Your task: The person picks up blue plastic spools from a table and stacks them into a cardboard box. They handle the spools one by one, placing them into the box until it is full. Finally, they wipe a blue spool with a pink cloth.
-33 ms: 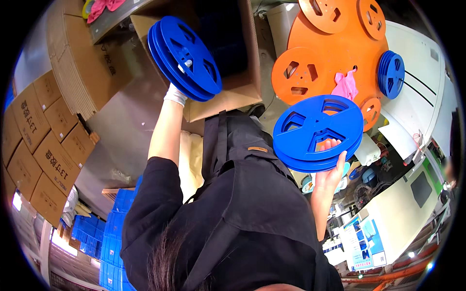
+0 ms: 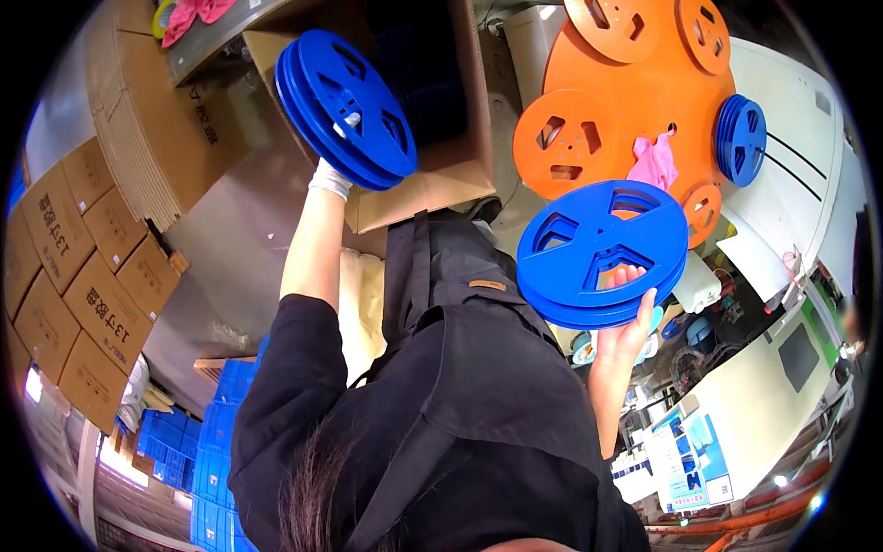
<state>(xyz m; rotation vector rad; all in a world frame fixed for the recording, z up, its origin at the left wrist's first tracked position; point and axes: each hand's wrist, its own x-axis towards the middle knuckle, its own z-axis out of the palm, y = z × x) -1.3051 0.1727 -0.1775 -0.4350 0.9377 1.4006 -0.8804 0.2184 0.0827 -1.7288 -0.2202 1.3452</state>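
In an apparent holding step, the left hand point(image 2: 330, 178) grips a tilted blue reel stack point(image 2: 353, 118) by the open carton's point(image 2: 430, 195) left side, the right hand point(image 2: 627, 331) a flatter blue stack point(image 2: 600, 296) to the carton's right, and moving either likely calls for firm support.

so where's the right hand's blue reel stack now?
Head view, right of centre: the blue reel stack is in the right hand, fingers showing through a cutout, just below the pink cloth on the large orange disc.
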